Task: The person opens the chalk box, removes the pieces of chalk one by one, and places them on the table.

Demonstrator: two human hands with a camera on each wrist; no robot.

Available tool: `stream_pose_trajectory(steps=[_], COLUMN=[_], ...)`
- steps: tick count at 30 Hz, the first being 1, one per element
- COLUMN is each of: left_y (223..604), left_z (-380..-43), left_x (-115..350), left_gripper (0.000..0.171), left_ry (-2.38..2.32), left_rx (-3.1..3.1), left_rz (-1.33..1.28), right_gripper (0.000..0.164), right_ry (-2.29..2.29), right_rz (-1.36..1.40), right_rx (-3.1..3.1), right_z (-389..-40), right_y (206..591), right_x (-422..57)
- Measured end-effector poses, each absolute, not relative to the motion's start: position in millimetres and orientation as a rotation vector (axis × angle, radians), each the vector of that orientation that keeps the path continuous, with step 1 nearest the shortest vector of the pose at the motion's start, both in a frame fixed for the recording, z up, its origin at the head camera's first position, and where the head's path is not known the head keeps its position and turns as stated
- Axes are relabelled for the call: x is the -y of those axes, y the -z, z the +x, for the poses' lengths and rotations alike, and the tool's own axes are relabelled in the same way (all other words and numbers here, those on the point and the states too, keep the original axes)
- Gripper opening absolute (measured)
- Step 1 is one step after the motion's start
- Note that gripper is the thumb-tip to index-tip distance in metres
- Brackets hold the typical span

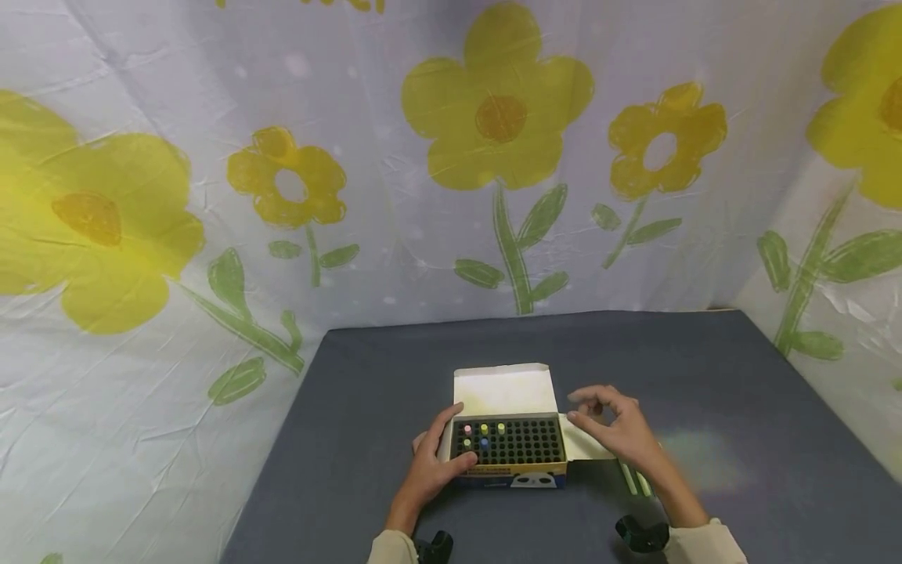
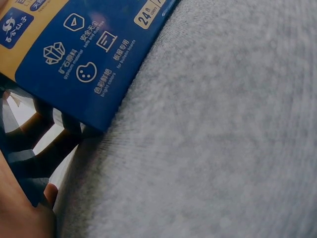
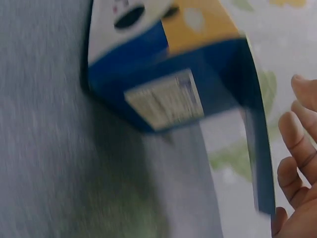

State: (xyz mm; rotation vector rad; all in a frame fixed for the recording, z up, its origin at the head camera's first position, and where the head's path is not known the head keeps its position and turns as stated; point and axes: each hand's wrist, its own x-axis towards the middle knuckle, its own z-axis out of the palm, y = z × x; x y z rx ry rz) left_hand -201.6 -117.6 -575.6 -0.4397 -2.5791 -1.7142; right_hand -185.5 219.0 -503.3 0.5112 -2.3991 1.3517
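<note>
A blue and yellow chalk box with a panda face stands on the table, its white lid folded back. Inside, a dark tray of holes holds several chalk sticks at its left part: pink, yellow-green and blue. My left hand grips the box's left end, thumb at the front edge and fingers along the side. Over the right end flap hovers my right hand, fingers loosely bent and thumb apart from them; nothing shows between them. In the right wrist view its fingers are beside the flap.
Pale green sticks lie on the dark table below my right wrist. Black bands sit at both wrists. Behind the table and at its sides hangs a white sheet printed with yellow flowers.
</note>
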Motion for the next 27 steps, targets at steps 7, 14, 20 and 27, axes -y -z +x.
stream_pose_trajectory(steps=[7,14,20,27], left_y=[576.5,577.0,575.4,575.7], left_z=[-203.4,-202.4,-202.1,-202.0], left_x=[118.0,118.4,118.1,118.8], left_gripper=[0.080,0.081,0.080,0.079], left_ry=[1.715,1.704,1.713,1.711], left_rx=[2.570,2.578,2.584,2.590], left_rz=[-0.470,-0.462,-0.448,-0.442], right_gripper=[0.020,0.020,0.022,0.021], right_ry=[-1.350,-1.308,-1.172,-0.950], right_rz=[0.611,0.713,0.663,0.519], right_rx=[2.365,2.399,2.453,2.583], right_z=[-190.7,-193.3,-192.0,-189.0], right_y=[501.6,506.6,505.9,503.2], right_x=[-187.5,-166.1,-149.2,-125.2])
